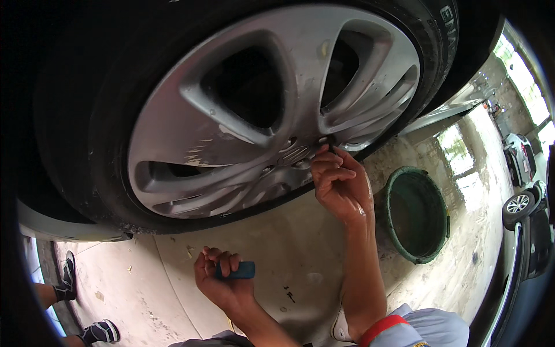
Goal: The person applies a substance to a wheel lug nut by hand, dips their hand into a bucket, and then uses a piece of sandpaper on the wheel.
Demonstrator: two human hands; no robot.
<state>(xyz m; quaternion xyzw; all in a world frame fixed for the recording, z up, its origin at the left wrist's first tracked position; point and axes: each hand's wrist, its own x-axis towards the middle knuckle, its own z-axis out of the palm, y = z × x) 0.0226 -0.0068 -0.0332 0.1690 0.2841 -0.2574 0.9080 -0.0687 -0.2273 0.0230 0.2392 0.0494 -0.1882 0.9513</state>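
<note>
Lengthwise, the held teal block (245, 270) points rightward.

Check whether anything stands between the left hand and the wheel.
Nothing visible stands between the left hand, holding a blue block, and the wheel. The green bucket sits off to the right.

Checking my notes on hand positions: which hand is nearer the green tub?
Right. The right hand, at the wheel, is just left of the tub and slightly higher in the picture; the left hand, holding a blue block, is lower and much farther left.
</note>
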